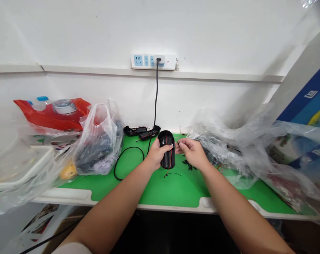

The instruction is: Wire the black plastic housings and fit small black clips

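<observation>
My left hand is wrapped round a black oval plastic shell, held upright over the green mat. Red and black wires run down the shell's open inside. My right hand sits just right of the shell, its fingertips pinched together on something tiny near the shell's upper edge; I cannot make out what. Small black parts lie scattered on the mat under the right hand. A loose black wire lies below the shell.
Two more black shells lie at the mat's back. A black cable drops from the wall power strip and loops on the mat. Plastic bags stand left, crumpled clear plastic and a blue box right.
</observation>
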`<state>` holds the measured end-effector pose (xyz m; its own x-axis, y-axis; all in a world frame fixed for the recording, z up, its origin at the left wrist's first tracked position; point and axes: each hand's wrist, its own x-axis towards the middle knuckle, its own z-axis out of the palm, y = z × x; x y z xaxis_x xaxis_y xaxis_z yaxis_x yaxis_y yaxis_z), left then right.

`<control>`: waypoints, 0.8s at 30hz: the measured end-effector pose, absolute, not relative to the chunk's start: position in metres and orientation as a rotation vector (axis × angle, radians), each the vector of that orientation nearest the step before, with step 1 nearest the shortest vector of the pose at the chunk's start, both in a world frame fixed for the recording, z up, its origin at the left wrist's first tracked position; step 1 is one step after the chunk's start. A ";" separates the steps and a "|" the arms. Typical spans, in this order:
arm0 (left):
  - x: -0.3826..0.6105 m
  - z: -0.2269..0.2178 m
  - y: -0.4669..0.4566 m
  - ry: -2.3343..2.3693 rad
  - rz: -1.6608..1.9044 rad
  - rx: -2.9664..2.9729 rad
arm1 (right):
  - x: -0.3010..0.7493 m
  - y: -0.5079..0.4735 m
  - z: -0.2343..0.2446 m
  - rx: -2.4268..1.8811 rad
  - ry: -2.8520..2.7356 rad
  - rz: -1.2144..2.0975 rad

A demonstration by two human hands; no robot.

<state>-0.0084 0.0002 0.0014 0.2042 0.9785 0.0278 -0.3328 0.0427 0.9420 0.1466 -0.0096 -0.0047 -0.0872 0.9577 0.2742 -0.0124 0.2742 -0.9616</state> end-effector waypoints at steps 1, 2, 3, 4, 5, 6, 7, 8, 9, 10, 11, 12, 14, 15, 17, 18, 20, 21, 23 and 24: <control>-0.009 0.002 0.000 0.812 1.192 1.032 | 0.145 -0.011 -0.003 -0.926 -1.341 1.136; -0.009 0.002 0.000 0.807 1.186 1.024 | 0.144 -0.012 -0.002 -0.893 -1.286 1.217; -0.009 0.003 -0.001 0.800 1.177 1.019 | 0.143 -0.014 -0.002 -0.862 -1.227 1.299; -0.009 0.003 -0.001 0.794 1.173 1.017 | 0.142 -0.015 -0.001 -0.837 -1.172 1.378; -0.009 0.004 -0.001 0.789 1.169 1.018 | 0.141 -0.017 0.000 -0.820 -1.123 1.441; -0.009 0.004 -0.002 0.781 1.168 1.024 | 0.140 -0.018 0.000 -0.814 -1.086 1.484; -0.009 0.004 -0.002 0.771 1.169 1.031 | 0.139 -0.019 0.001 -0.820 -1.066 1.503; -0.009 0.004 -0.002 0.760 1.172 1.038 | 0.139 -0.020 0.001 -0.830 -1.058 1.503; -0.009 0.004 -0.002 0.751 1.177 1.043 | 0.138 -0.020 0.001 -0.838 -1.059 1.494; -0.009 0.004 -0.002 0.745 1.179 1.045 | 0.138 -0.021 0.002 -0.842 -1.063 1.483; -0.009 0.004 -0.002 0.744 1.177 1.047 | 0.138 -0.021 0.002 -0.845 -1.070 1.474; -0.009 0.003 -0.002 0.749 1.176 1.047 | 0.138 -0.021 0.002 -0.846 -1.080 1.465; -0.009 0.002 -0.002 0.772 1.180 1.049 | 0.138 -0.020 0.000 -0.847 -1.113 1.440; -0.010 0.001 -0.001 0.783 1.186 1.057 | 0.138 -0.020 -0.001 -0.848 -1.135 1.422; -0.010 -0.001 0.000 0.792 1.200 1.091 | 0.139 -0.019 -0.003 -0.853 -1.177 1.383; -0.011 -0.002 0.001 0.791 1.206 1.117 | 0.140 -0.019 -0.004 -0.860 -1.195 1.363; -0.011 -0.003 0.001 0.787 1.221 1.178 | 0.141 -0.018 -0.005 -0.889 -1.227 1.324; -0.011 -0.003 0.001 0.788 1.232 1.208 | 0.141 -0.018 -0.005 -0.906 -1.242 1.305; -0.012 -0.001 0.001 0.790 1.258 1.259 | 0.141 -0.019 -0.005 -0.932 -1.275 1.275; -0.012 0.000 0.000 0.789 1.267 1.278 | 0.141 -0.019 -0.005 -0.938 -1.287 1.268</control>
